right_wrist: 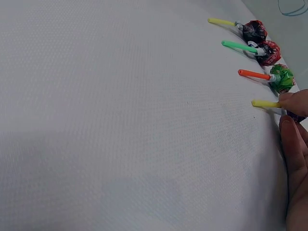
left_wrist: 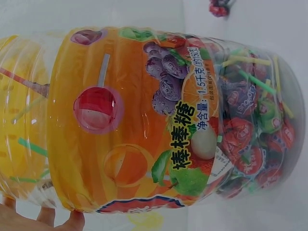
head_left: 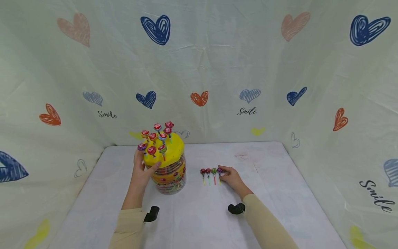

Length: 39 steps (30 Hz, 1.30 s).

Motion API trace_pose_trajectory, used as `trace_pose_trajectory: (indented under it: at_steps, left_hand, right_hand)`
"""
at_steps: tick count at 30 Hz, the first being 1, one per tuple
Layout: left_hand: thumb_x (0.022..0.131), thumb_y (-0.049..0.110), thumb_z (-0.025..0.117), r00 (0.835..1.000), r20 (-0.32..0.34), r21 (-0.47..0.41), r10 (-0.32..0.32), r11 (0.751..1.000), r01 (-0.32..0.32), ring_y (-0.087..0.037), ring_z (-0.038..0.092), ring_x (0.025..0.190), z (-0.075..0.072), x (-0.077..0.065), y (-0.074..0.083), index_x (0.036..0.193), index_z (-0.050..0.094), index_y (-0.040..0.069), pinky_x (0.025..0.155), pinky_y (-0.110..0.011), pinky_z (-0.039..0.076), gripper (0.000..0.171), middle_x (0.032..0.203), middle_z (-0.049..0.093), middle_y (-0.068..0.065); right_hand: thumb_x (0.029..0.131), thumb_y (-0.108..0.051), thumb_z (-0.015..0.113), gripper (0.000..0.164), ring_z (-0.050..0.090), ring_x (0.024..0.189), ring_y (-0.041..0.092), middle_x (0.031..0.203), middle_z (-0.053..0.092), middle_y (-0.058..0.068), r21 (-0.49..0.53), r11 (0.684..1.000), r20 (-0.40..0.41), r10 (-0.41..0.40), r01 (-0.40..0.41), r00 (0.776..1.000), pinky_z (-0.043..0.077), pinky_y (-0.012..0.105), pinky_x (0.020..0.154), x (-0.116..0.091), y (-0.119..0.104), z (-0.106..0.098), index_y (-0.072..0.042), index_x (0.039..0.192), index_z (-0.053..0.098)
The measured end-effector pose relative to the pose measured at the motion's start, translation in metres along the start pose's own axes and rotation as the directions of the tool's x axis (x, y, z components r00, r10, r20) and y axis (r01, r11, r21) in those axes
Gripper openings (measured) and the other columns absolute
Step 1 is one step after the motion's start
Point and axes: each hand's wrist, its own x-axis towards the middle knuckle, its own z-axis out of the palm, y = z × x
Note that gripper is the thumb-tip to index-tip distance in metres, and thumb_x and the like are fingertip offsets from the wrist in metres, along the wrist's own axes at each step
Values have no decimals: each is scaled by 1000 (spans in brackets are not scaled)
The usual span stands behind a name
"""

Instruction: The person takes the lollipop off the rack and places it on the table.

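A clear plastic jar (head_left: 170, 180) with a yellow lid (head_left: 174, 147) and an orange label (left_wrist: 130, 168) stands left of centre. Several wrapped lollipops (head_left: 152, 137) stick up from the lid. My left hand (head_left: 142, 176) grips the jar near its top, thumb on the near side. Through the clear wall, more lollipops (left_wrist: 240, 139) show inside. To the right, a short row of lollipops lies on the table. My right hand (head_left: 234, 179) pinches the rightmost one, a purple lollipop (head_left: 219, 170) with a yellow stick (right_wrist: 264, 104). Beside it lies a green lollipop (right_wrist: 282, 78) with a red stick.
Two dark red lollipops (right_wrist: 254, 31) lie left of the green one. The white table (head_left: 211, 214) ends at a back edge against a pale curtain (head_left: 202, 65) printed with hearts. A black strap piece (head_left: 237, 208) shows at each wrist.
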Motion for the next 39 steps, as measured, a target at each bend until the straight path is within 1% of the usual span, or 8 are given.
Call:
trace_pose_trajectory:
  at_steps: [7, 12, 18, 20, 22, 29, 34, 39]
  left_hand:
    - [92, 20, 70, 1000, -6, 17, -15, 1000, 15, -22, -3, 148, 0, -2, 2, 158, 13, 28, 117, -55, 2, 87, 162, -2, 1]
    - [92, 20, 69, 1000, -1, 20, 3, 1000, -3, -21, -3, 148, 0, -2, 2, 158, 13, 29, 117, -55, 2, 87, 162, -2, 1]
    - [93, 20, 68, 1000, 0, 18, 7, 1000, -7, -22, -3, 148, 0, -1, 2, 158, 12, 27, 117, -55, 2, 86, 162, -1, 0]
    - [93, 19, 68, 1000, -1, 22, 4, 1000, -4, -22, -4, 148, 0, -1, 2, 158, 12, 26, 117, -55, 2, 86, 162, -1, 0]
    - [93, 18, 68, 1000, -2, 23, 0, 1000, 1, -22, -4, 148, 0, -1, 2, 158, 12, 26, 117, -55, 2, 86, 162, -1, -1]
    - [92, 19, 69, 1000, 0, 18, -5, 1000, 5, -23, -3, 148, 0, 0, 2, 158, 13, 26, 117, -55, 2, 87, 162, -1, -1]
    - [92, 20, 69, 1000, 2, 18, -8, 1000, 8, -23, -3, 148, 0, 0, 1, 158, 12, 27, 117, -55, 1, 87, 162, -1, 0]
    - [93, 20, 69, 1000, 2, 24, 0, 1000, 0, -23, -3, 148, 0, 0, 0, 158, 13, 26, 117, -55, 1, 86, 162, -1, 0]
  right_hand:
    - [82, 2, 74, 51, 54, 71, 17, 112, 56, 12, -16, 1000, -1, -10, 10, 1000, 47, 29, 65, -2, 0, -1, -11, 130, 64]
    - [82, 1, 74, 52, 54, 72, 17, 114, 56, 12, -22, 999, 2, -27, 27, 1000, 48, 29, 64, -3, -1, -2, -12, 131, 63]
    - [83, 0, 73, 51, 56, 71, 17, 114, 56, 13, -33, 994, 10, -104, 104, 995, 48, 28, 61, -9, 1, -5, -13, 131, 63]
    - [83, 1, 72, 51, 58, 72, 16, 115, 56, 14, -20, 992, 12, -124, 124, 992, 49, 28, 61, -11, 1, -6, -11, 131, 63]
    - [83, 2, 71, 51, 60, 75, 17, 117, 56, 13, 3, 994, 14, -113, 113, 993, 50, 28, 64, -13, 0, -8, -12, 132, 63]
    - [85, 5, 70, 49, 61, 89, 20, 125, 57, 11, 114, 993, 19, -27, 25, 999, 54, 31, 71, -20, -13, -9, -11, 131, 63]
    - [85, 8, 68, 48, 62, 95, 24, 126, 57, 16, 166, 984, 7, -60, 59, 998, 55, 31, 73, -19, -23, -9, -5, 131, 61]
    - [86, 7, 68, 49, 60, 104, 34, 130, 55, 22, 217, 970, 28, -121, 113, 992, 54, 27, 74, -21, -45, -10, -5, 133, 59]
